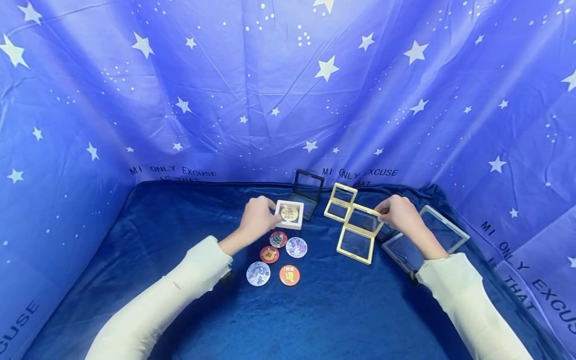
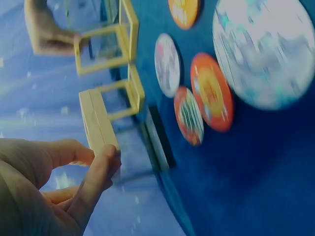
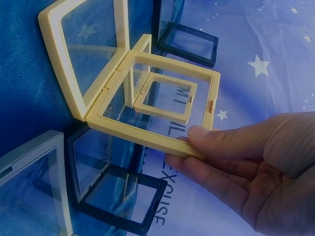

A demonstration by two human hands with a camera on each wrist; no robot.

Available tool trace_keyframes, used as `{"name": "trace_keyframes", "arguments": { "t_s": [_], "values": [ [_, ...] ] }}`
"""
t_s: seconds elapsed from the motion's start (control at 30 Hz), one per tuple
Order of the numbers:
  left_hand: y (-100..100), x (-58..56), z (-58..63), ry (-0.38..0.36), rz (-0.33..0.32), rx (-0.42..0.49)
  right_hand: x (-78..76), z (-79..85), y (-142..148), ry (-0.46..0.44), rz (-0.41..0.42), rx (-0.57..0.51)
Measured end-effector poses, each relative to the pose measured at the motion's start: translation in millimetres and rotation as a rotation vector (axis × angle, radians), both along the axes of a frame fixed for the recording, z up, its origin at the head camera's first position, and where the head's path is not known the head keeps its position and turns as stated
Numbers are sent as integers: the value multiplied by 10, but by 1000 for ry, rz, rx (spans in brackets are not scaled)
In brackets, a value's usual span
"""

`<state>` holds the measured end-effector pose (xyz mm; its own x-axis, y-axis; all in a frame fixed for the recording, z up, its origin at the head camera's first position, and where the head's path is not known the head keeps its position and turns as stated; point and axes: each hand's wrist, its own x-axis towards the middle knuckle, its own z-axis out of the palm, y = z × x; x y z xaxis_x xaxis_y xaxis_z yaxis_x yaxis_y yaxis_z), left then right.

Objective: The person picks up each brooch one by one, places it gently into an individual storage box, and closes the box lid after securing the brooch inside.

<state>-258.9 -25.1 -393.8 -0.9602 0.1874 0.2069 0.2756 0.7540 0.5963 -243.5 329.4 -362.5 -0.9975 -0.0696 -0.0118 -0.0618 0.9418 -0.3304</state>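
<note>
My left hand [image 1: 258,220] pinches a small, closed cream display case [image 1: 290,226] by its edge. A round yellow badge [image 1: 289,213] shows through its clear window. In the left wrist view the same case [image 2: 97,119] is seen edge-on between thumb and fingers. My right hand [image 1: 400,215] pinches the raised half of a larger cream display frame [image 1: 355,257], whose two hinged halves stand apart. The right wrist view shows the thumb on top of that frame [image 3: 142,137] near a corner, with fingers below. Only film lies within it.
Several round badges lie near the left hand, among them an orange one [image 1: 289,275] and a blue-white one [image 1: 258,274]. Opened frames stand around: a black one [image 1: 308,181], a smaller cream one [image 1: 340,202], a dark one [image 3: 118,199] and a large grey one [image 1: 445,221]. Starry curtains [image 1: 252,90] enclose the cloth.
</note>
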Motion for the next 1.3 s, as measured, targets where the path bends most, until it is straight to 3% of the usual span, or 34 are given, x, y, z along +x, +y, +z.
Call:
{"name": "trace_keyframes", "arguments": {
  "t_s": [0.3,0.67,0.97,1.3],
  "values": [
    [-624,-126,56,-36,123,38,-7,2,9,1,2,-24],
    [-1265,-123,-135,-75,233,2,11,81,-61,26,23,-32],
    [-1667,-106,-110,-63,333,40,15,140,-125,19,29,-36],
    [-1991,-74,-126,-141,448,37,16,170,-267,11,56,-59]
  ]
}}
